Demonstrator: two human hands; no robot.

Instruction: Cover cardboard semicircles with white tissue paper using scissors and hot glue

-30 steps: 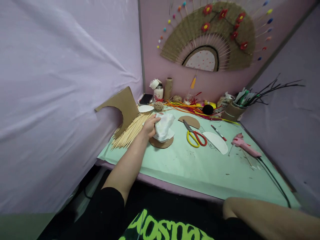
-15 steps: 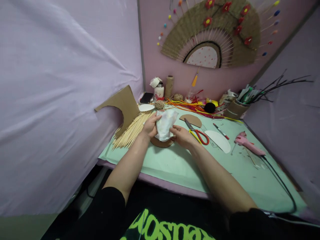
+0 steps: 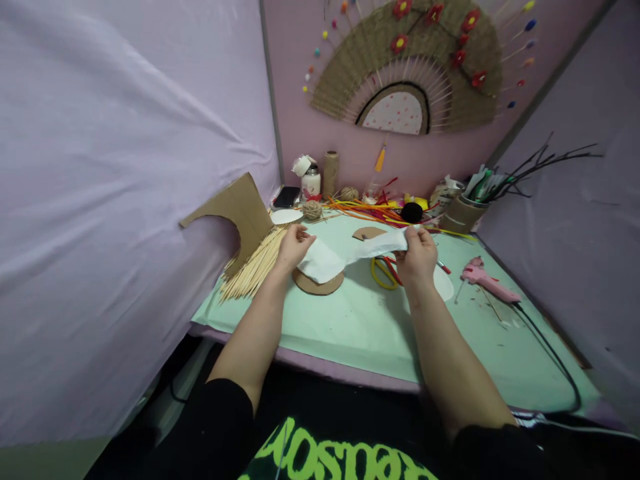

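A white cloth (image 3: 323,260) is stretched out between my two hands, above a round piece of cardboard (image 3: 319,287). My left hand (image 3: 296,247) pinches the cloth at its left end. The other end, drawn out into a narrow strip, is gripped by my right hand (image 3: 418,253), its fingers closed. Below the strip, just left of my right hand, lie scissors with yellow and red handles (image 3: 384,273). A white paper piece (image 3: 443,283) shows partly behind my right wrist. The cardboard half-disc (image 3: 369,233) lies behind the strip.
Thin sticks (image 3: 255,268) and cut cardboard (image 3: 246,208) are at the left. A pink glue gun (image 3: 490,281) with a black cable lies at the right. Twine balls, a jar (image 3: 311,181), coloured stems and a holder with pens (image 3: 463,213) line the back.
My right hand has moved right and slightly up, drawing out the cloth that was bunched between both hands. More of the round cardboard shows. The camera view has shifted slightly.
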